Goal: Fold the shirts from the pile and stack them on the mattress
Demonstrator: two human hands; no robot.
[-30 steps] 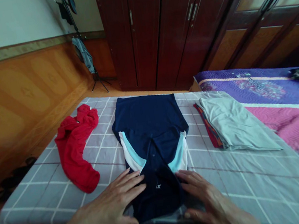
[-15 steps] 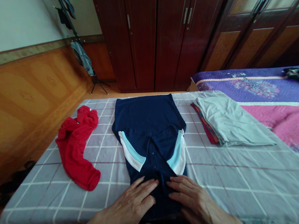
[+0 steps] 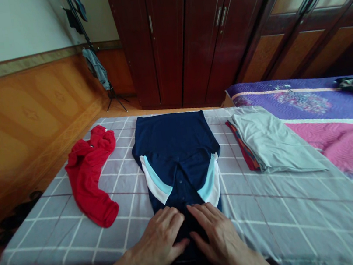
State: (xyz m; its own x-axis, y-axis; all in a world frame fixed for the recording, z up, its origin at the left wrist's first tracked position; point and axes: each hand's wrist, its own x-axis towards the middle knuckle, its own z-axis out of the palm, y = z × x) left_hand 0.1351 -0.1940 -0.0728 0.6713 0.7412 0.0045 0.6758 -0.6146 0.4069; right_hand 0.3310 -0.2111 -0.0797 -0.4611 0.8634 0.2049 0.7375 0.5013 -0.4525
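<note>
A navy polo shirt (image 3: 173,135) with light-blue and white side panels lies spread on the bed, and a button placket shows in its middle. My left hand (image 3: 162,236) rests on the near part of the shirt, fingers together and thumb apart, pointing inward. Beside it, with a narrow strip of navy cloth between them, my right hand (image 3: 216,233) lies on the same part, its thumb also apart. Both hands touch the cloth from above and partly cover the shirt's near end.
A red garment (image 3: 86,177) lies to the left on the checked bedsheet (image 3: 275,219). On the right sits a folded pale grey garment (image 3: 270,140) over a red patterned one. Beyond are a purple and pink bed cover (image 3: 301,100), a wardrobe (image 3: 172,40) and a coat stand (image 3: 85,35).
Both hands have shifted slightly up the shirt and turned inward, their fingers less spread than before. The shirt and other garments stay where they were.
</note>
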